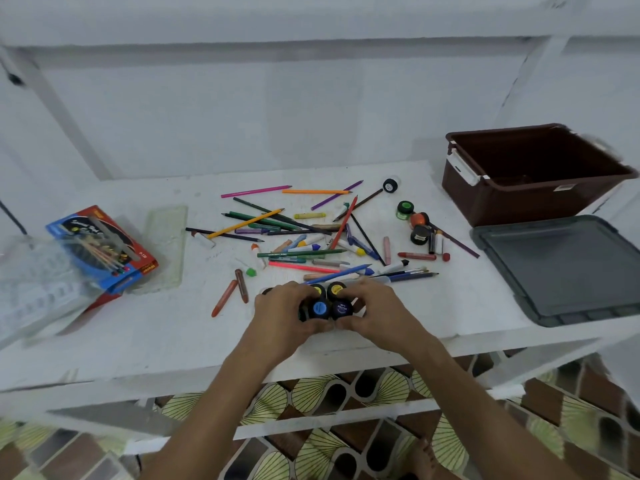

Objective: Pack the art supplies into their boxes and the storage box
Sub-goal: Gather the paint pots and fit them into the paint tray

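Observation:
Several small black paint pots [327, 301] with coloured lids stand bunched together near the table's front edge. My left hand [282, 317] grips the bunch from the left and my right hand [374, 311] grips it from the right. Behind them lies a loose heap of coloured pencils, crayons and markers [304, 237]. More paint pots [414, 220] sit to the right of the heap. A brown storage box [530, 174] stands open at the back right, its grey lid [561, 268] lying flat in front of it. A blue and red pencil box [104, 247] lies at the left.
A clear plastic tray [166, 247] lies beside the pencil box, and clear plastic packaging [38, 289] sits at the far left edge. The white table [173, 327] backs onto a white wall. Patterned floor tiles show below the table's front edge.

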`<act>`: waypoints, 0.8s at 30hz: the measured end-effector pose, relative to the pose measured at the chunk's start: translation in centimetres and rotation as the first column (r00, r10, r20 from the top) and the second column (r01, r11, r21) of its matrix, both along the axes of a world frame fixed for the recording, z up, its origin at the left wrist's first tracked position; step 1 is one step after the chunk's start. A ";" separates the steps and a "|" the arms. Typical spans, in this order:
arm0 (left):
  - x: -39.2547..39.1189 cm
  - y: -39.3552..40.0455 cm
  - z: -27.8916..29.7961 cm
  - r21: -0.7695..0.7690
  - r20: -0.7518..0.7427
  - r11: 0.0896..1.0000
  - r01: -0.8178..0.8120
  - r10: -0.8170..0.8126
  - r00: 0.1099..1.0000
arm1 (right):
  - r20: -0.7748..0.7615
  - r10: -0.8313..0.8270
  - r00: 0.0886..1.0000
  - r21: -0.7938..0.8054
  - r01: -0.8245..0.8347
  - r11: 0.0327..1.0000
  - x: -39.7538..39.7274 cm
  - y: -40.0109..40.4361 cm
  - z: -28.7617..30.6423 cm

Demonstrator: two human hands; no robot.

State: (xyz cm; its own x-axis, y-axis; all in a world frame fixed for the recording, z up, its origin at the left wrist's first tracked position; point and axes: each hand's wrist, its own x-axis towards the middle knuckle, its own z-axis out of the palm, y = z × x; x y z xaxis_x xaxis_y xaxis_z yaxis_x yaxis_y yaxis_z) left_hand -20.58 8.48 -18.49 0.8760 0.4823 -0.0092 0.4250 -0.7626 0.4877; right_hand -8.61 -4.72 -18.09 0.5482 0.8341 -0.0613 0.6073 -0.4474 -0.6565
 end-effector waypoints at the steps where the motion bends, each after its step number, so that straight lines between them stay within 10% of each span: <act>1: 0.0 0.0 -0.1 0.018 -0.019 1.000 0.004 -0.003 1.000 | -0.009 -0.003 1.000 -0.002 0.003 1.000 0.0 0.0 0.0; 24: -0.3 1.0 -0.1 -0.106 -0.013 0.993 0.054 -0.055 0.998 | -0.193 -0.004 0.981 0.020 0.008 1.000 1.7 -0.8 -0.9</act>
